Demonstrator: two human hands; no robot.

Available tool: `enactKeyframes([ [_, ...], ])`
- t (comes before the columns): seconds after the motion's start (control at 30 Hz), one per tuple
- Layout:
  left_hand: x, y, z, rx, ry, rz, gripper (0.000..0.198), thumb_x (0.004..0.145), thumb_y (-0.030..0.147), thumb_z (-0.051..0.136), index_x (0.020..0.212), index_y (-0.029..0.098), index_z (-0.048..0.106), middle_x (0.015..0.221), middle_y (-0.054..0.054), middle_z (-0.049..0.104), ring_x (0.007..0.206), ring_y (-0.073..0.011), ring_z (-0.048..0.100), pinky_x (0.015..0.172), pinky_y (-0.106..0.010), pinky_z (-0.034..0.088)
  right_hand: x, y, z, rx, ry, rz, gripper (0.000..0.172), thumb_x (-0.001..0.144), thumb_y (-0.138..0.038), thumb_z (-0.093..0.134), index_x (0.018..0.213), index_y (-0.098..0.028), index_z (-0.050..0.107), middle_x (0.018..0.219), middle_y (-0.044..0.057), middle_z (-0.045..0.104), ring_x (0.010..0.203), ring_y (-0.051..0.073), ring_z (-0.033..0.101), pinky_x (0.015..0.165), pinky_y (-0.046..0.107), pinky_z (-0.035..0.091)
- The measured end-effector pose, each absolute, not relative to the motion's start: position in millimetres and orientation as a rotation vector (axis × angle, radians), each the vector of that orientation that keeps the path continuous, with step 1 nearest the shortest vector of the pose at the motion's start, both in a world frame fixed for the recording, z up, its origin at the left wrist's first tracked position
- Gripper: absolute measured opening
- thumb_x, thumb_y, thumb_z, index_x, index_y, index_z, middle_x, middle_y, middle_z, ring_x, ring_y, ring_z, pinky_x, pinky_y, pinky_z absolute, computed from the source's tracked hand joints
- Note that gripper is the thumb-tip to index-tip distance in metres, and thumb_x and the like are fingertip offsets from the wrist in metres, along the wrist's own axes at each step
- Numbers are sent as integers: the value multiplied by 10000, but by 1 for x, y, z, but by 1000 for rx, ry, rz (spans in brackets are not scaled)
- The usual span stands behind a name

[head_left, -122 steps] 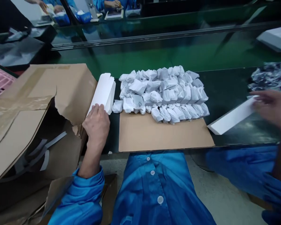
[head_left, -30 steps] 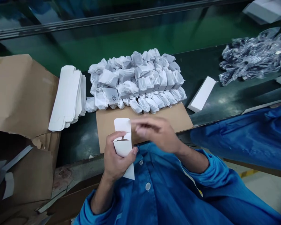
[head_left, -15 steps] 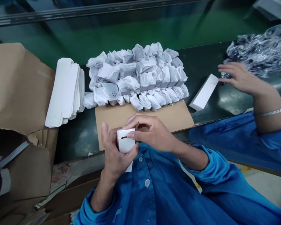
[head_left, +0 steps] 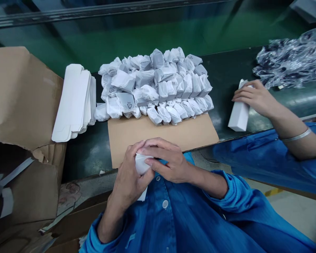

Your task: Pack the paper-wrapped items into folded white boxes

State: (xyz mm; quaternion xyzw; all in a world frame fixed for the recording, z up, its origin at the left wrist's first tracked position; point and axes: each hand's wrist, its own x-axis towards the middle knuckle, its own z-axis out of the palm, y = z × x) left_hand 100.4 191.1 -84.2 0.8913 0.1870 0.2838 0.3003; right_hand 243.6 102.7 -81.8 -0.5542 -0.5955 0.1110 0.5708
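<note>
A small white cardboard box (head_left: 142,164) is held upright in front of my chest, its lower end showing beneath my fingers. My left hand (head_left: 130,175) wraps round its side. Over the box's top end, my right hand (head_left: 168,160) presses with bent fingers and thumb, partly hiding the flap. Just beyond my hands lies a flat brown cardboard sheet (head_left: 131,133). On and behind it sit rows of items in white wrapping (head_left: 144,79), some printed with dark symbols.
Flattened white cartons (head_left: 71,102) are stacked at the left beside a large brown carton (head_left: 21,98). At right, a co-worker's hand (head_left: 255,96) rests on another white box (head_left: 239,114). Clear plastic-bagged items (head_left: 292,63) are heaped on the dark green worktop (head_left: 223,70).
The open slit at my box's top is no longer visible; my right hand has closed over it. The co-worker's hand has come down onto the other white box, which now stands at another angle.
</note>
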Motion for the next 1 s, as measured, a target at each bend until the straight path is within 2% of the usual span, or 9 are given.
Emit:
enactKeyframes([
  [0.2, 97, 184, -94, 2283, 594, 727, 610, 845, 246, 676, 1393, 218, 409, 1263, -104, 594, 1130, -207, 638, 932, -333, 560, 244, 103, -86, -1334, -1539, 129, 246, 954, -106, 496, 1078, -137, 707, 1087, 122, 708, 1018, 162, 668, 885, 293, 565],
  [0.3, 103, 186, -97, 2093, 787, 791, 563, 796, 331, 738, 1281, 210, 478, 1226, -103, 586, 1026, -217, 671, 832, -339, 585, 245, 100, -87, -1344, -1481, 325, 284, 991, -270, 536, 1232, -163, 641, 1219, 120, 682, 1146, 185, 638, 978, 338, 540],
  [0.37, 109, 192, -97, 1792, 980, 969, 550, 795, 408, 740, 1234, 210, 475, 1150, -83, 590, 845, -186, 686, 712, -327, 587, 242, 98, -86, -1443, -1354, 517, 543, 924, -445, 651, 1383, -178, 541, 1345, 129, 628, 1201, 220, 618, 1005, 374, 530],
  [0.43, 113, 201, -97, 1477, 1095, 1146, 487, 879, 467, 634, 1248, 211, 447, 1089, -66, 601, 758, -165, 675, 700, -346, 586, 239, 98, -86, -1570, -1299, 719, 659, 878, -447, 707, 1446, -192, 491, 1373, 118, 623, 1160, 231, 646, 967, 374, 543],
  [0.5, 111, 210, -99, 1448, 1130, 1294, 469, 934, 468, 550, 1306, 209, 428, 1155, -96, 611, 943, -209, 685, 871, -418, 571, 241, 103, -84, -1666, -1331, 903, 512, 924, -320, 650, 1411, -206, 543, 1320, 78, 671, 1107, 209, 678, 924, 337, 546],
  [0.63, 89, 230, -107, 2419, 836, 1149, 767, 816, 488, 735, 1451, 239, 386, 1444, -163, 512, 1396, -332, 455, 1192, -561, 291, 263, 123, -68, -1757, -1650, 813, 297, 1004, -294, 532, 1250, -201, 672, 1189, 52, 731, 1051, 201, 689, 900, 326, 529],
  [0.7, 80, 240, -111, 2847, 489, 767, 719, 841, 503, 706, 1457, 268, 420, 1429, -148, 557, 1363, -343, 493, 1187, -570, 284, 283, 138, -54, -1876, -1816, 443, 320, 1033, -313, 478, 1257, -169, 655, 1174, 101, 713, 1057, 244, 661, 871, 378, 530],
  [0.83, 73, 256, -114, 3081, 292, 516, 505, 915, 436, 624, 1361, 215, 545, 1185, -128, 711, 1051, -302, 660, 977, -467, 487, 329, 181, -29, -2089, -1891, -229, 323, 982, -84, 444, 1261, -148, 592, 1196, 137, 646, 1168, 312, 554, 935, 479, 492],
  [1.0, 73, 256, -109, 3006, 405, 521, 526, 915, 458, 614, 1369, 201, 547, 1211, -149, 695, 1089, -319, 646, 1029, -525, 460, 360, 200, -15, -1896, -2000, -80, 137, 928, -109, 574, 1035, -181, 620, 993, 39, 641, 1030, 234, 588, 957, 436, 489],
])
